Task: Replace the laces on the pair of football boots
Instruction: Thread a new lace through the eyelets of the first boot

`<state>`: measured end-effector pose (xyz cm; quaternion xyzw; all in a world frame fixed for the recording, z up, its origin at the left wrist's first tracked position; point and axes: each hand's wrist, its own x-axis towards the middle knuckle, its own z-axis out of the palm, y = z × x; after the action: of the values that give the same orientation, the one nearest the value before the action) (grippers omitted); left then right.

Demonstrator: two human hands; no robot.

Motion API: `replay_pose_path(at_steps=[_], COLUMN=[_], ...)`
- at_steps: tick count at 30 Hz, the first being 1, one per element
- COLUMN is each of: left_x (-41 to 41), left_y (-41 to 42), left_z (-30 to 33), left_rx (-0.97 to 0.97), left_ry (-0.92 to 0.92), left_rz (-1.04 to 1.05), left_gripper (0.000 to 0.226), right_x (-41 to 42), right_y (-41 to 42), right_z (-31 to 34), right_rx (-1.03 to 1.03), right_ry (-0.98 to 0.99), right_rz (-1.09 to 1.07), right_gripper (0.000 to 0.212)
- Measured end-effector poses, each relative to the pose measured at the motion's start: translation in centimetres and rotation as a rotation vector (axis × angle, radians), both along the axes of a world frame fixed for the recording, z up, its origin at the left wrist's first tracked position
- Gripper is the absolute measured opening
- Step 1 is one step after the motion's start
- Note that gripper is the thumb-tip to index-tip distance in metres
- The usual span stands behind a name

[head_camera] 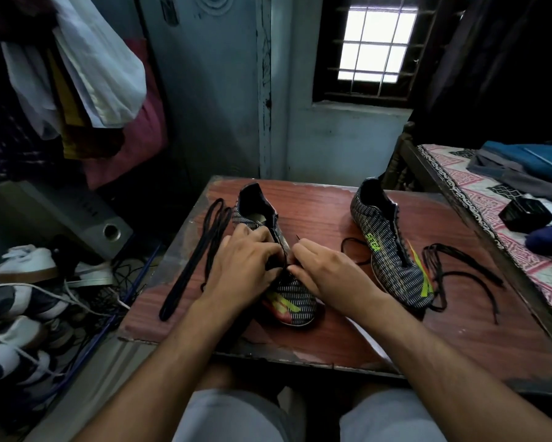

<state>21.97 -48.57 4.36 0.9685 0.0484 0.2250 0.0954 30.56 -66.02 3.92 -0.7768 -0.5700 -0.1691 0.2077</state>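
Both my hands are down on the near boot [287, 301], which sits toe toward me about mid-surface [332, 212]. My left hand [246, 269] has its grip curled in over the eyelet area and my right hand [328, 272] is pinching at the same spot, fingertips nearly meeting; looks like I've got a lace end between them w/ a thin dark tip poking up just past my right knuckles, but the lace itself is mostly hidden so can't say which eyelet. Judging progress: early-to-mid on boot 1, can't tell if any rows are threaded yet since my hands cover them. The other boot [392, 250] lies on its side to the right, well apart, no lace in it as far as I can see. A loose black lace [453, 275] is tangled beside and partly under it, and a folded black lace bundle [198, 250] lies left of my hands. So boot 2 is entirely left to do, plus finishing and tying boot 1.
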Motion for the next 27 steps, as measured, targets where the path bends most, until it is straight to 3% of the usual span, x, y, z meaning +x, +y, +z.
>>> replay_pose_path(at_steps=[6,10,13,17,21,24,27], left_x=[0.3,0.8,1.4,2.0,2.8,2.7,2.3], left_y=[0.2,-0.2,0.2,1.2,0.0,-1.0,-0.9], left_z=[-0.3,0.0,0.9,2.9,3.9,3.3,2.5], left_rx=[-0.105,-0.049,-0.115,-0.341,-0.219,-0.168,-0.158], left_ry=[-0.014,0.038,0.175,0.454,0.611,0.575,0.544], left_rz=[-0.084,-0.132,-0.138,-0.126,-0.031,0.066,0.080], left_gripper=[0.011,0.014,0.013,0.013,0.019,0.040,0.039], right_x=[0.7,2.0,2.1,1.4,1.6,1.8,1.3], right_y=[-0.3,-0.5,-0.6,-0.3,-0.2,-0.6,-0.9], right_z=[-0.2,0.2,0.1,0.4,0.5,0.3,0.0], right_rx=[0.007,-0.012,0.001,-0.004,-0.009,0.034,0.063], right_ry=[0.118,0.221,0.278,0.251,0.287,0.380,0.441], right_rz=[-0.004,0.004,0.019,0.059,0.051,0.021,0.011], right_gripper=[0.014,0.008,0.008,0.010,0.009,0.010,0.008])
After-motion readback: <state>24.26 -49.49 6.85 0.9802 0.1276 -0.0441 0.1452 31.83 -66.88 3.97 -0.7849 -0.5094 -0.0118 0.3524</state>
